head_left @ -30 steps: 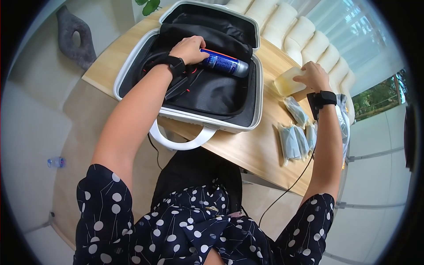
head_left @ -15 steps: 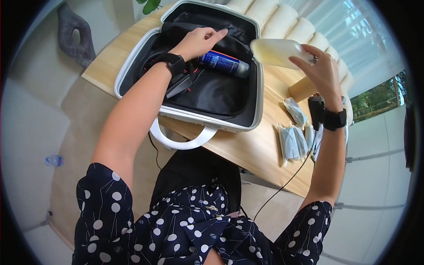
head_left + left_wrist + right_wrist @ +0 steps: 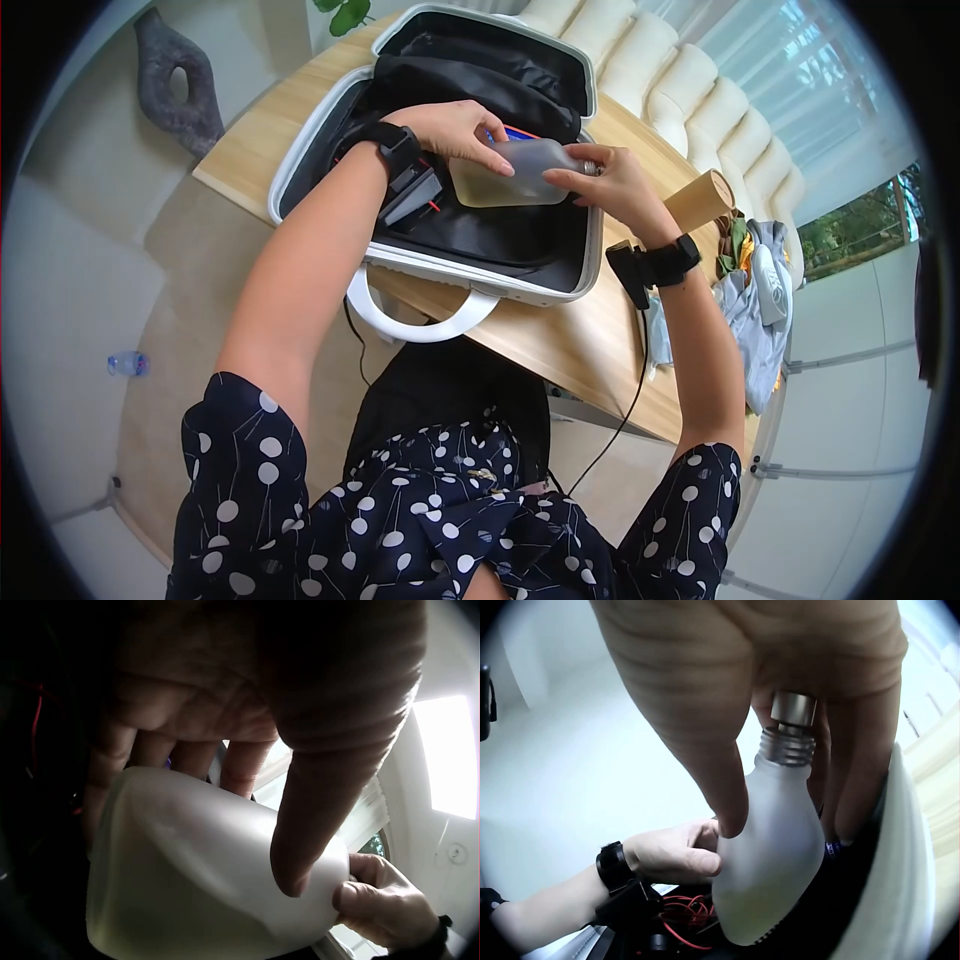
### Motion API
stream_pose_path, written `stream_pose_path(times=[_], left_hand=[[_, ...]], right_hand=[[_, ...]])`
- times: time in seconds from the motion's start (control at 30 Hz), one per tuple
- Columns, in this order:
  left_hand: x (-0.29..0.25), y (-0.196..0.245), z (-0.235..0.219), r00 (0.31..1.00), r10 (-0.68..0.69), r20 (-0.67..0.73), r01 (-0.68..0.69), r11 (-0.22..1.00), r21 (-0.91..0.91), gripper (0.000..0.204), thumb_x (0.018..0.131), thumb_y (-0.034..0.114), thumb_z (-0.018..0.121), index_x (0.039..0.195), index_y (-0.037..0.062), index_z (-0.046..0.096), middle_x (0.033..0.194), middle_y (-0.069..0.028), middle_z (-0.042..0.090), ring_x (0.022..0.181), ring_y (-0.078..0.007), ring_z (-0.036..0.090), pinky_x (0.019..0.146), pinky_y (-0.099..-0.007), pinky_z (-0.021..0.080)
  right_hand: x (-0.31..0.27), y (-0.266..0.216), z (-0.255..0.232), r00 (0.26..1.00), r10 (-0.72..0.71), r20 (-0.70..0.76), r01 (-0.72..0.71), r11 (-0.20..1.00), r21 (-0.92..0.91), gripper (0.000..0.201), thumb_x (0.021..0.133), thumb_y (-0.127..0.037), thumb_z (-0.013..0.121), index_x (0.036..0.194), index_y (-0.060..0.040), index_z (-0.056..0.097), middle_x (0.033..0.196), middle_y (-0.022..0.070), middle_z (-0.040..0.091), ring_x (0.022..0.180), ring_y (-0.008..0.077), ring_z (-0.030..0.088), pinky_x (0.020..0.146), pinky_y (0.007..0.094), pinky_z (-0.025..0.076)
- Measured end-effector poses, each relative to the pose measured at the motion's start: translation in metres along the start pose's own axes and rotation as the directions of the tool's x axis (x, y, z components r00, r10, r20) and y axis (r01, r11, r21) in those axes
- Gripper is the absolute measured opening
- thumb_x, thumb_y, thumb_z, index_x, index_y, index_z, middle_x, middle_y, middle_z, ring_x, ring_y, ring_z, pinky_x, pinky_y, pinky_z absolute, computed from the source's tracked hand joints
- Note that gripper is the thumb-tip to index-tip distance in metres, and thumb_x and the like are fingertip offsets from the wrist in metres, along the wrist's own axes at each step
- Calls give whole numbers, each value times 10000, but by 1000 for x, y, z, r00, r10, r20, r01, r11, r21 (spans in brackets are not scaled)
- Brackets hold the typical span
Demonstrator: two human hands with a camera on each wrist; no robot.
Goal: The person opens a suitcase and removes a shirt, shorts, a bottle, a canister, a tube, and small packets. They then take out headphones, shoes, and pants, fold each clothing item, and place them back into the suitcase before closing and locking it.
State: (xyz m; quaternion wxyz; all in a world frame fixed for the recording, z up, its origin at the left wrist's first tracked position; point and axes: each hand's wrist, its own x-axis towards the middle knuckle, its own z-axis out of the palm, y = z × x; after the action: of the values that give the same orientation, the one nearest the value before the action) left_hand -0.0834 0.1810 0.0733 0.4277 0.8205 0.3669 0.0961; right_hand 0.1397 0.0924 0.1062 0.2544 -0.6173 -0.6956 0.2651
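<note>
A frosted bottle (image 3: 512,190) with yellowish liquid and a silver metal neck lies on its side over the open suitcase (image 3: 592,240), its neck pointing right. My left hand (image 3: 450,130) holds its base end, thumb on the near side and fingers on the far side. At the shoulder and neck, my right hand (image 3: 625,190) grips it between thumb and fingers. The right wrist view shows the silver pump top (image 3: 793,709) under that palm. Behind the bottle, a blue spray can (image 3: 520,132) is mostly hidden. Red-and-black cables (image 3: 686,907) lie in the case near my left wrist.
The suitcase stands on a wooden table (image 3: 520,335), its white handle (image 3: 425,325) toward me. To the right are a tan cylinder (image 3: 700,200), a pale blue packet (image 3: 658,335) partly behind my right wrist, and a grey cloth bundle (image 3: 740,320). A black cable (image 3: 610,450) hangs past the table edge.
My right hand has lifted the bottle from the table at the right and carried it left over the suitcase. My left hand has left the spray can and taken hold of the bottle's base end.
</note>
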Motion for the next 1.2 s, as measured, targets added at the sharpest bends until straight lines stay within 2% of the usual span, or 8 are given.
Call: stream_pose_path(times=[0.1, 0.17, 0.27, 0.5, 0.77, 0.9, 1.0, 1.2], left_hand=[[-2, 1, -1, 999, 30, 25, -31, 999, 24, 555, 664, 443, 780, 1020, 39, 648, 865, -83, 638, 797, -165, 578, 730, -272, 442], [-3, -1, -3, 998, 57, 36, -59, 997, 55, 552, 657, 432, 785, 1009, 29, 650, 855, -82, 639, 793, -163, 579, 728, -272, 444], [-4, -4, -5, 992, 110, 61, -119, 976, 184, 524, 665, 408, 779, 995, 20, 655, 854, -76, 642, 789, -159, 579, 717, -276, 452], [-13, 4, -9, 977, 82, 196, -116, 978, 172, 450, 669, 364, 774, 954, 31, 673, 824, -60, 635, 752, -162, 568, 674, -284, 447], [-17, 6, -9, 985, 25, 169, -67, 967, 246, 406, 660, 329, 775, 909, 23, 676, 765, -48, 625, 699, -146, 566, 631, -278, 442], [-19, 7, -10, 963, -162, 216, 100, 957, 271, 369, 671, 311, 778, 875, 25, 666, 713, -28, 611, 636, -113, 554, 590, -261, 432], [-19, 4, -9, 960, -126, 250, 69, 972, 226, 361, 681, 316, 772, 878, 34, 662, 709, -21, 606, 648, -110, 547, 602, -258, 431], [-17, 11, -2, 934, 26, 357, -119, 963, 241, 411, 683, 368, 765, 923, 51, 662, 722, -27, 617, 693, -139, 571, 647, -273, 446]], right_hand=[[4, 5, -1, 996, -28, 80, 33, 997, -64, 529, 741, -312, 761, 1081, 69, 626, 832, 96, 659, 689, 114, 629, 627, 232, 508], [10, 14, 5, 977, -174, 124, 195, 963, -186, 516, 704, -338, 769, 1041, 34, 649, 853, 120, 682, 749, 191, 650, 707, 300, 516], [14, 21, 14, 972, -128, 196, 155, 979, -129, 487, 695, -334, 769, 1007, 24, 656, 889, 133, 690, 813, 226, 656, 753, 313, 507], [6, 0, 12, 945, -58, 323, 154, 948, -279, 455, 727, -283, 763, 1029, 23, 617, 853, 113, 684, 781, 173, 648, 734, 280, 497], [19, 10, 18, 886, -255, 387, 362, 903, -233, 451, 793, -346, 706, 1047, 12, 603, 876, 161, 679, 802, 265, 650, 741, 340, 493], [23, 10, 25, 891, -202, 407, 371, 841, -394, 522, 817, -485, 635, 1000, 4, 630, 887, 188, 665, 846, 317, 636, 744, 367, 492], [23, 9, 26, 912, -154, 379, 331, 824, -460, 567, 853, -557, 544, 983, -13, 637, 852, 194, 661, 832, 338, 632, 738, 393, 490], [16, -6, 9, 965, -36, 260, 108, 957, -270, 449, 927, -425, 495, 972, -1, 633, 751, 164, 653, 742, 308, 635, 664, 361, 491]])
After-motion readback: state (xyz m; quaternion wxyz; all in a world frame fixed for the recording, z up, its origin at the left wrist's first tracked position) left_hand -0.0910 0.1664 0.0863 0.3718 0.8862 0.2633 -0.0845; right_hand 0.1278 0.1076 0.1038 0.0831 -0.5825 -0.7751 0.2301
